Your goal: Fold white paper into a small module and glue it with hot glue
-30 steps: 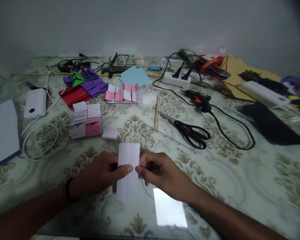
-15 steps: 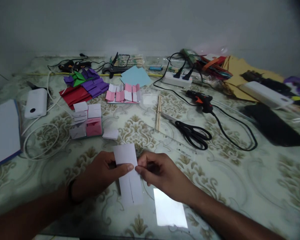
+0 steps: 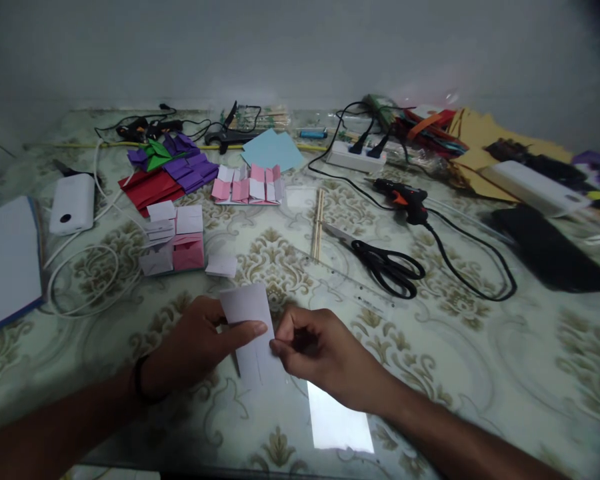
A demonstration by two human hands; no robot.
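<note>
A folded strip of white paper [image 3: 250, 303] is held upright just above the table, with a short line or slit down its lower middle. My left hand [image 3: 200, 347] grips it from the left, thumb across the front and fingers hidden behind. At the paper's right edge, my right hand [image 3: 320, 353] has its thumb and forefinger pinched together on the edge. Beyond the hands lie a small folded white piece [image 3: 221, 267] and a block of folded pink and white paper pockets [image 3: 187, 251]. A similar pink and white folded panel [image 3: 249, 185] is farther back.
Scissors [image 3: 387, 263], a clear ruler [image 3: 340, 277] and wooden sticks [image 3: 319, 227] lie right of centre. Behind them are a glue gun [image 3: 403, 198] and a power strip [image 3: 355, 157]. A power bank [image 3: 73, 205] and a white cable [image 3: 83, 313] are on the left.
The paper has tipped, its lower end now looking shorter, and has shifted slightly left. My left thumb has moved a little up it; my right fingers sit slightly lower along the edge.
</note>
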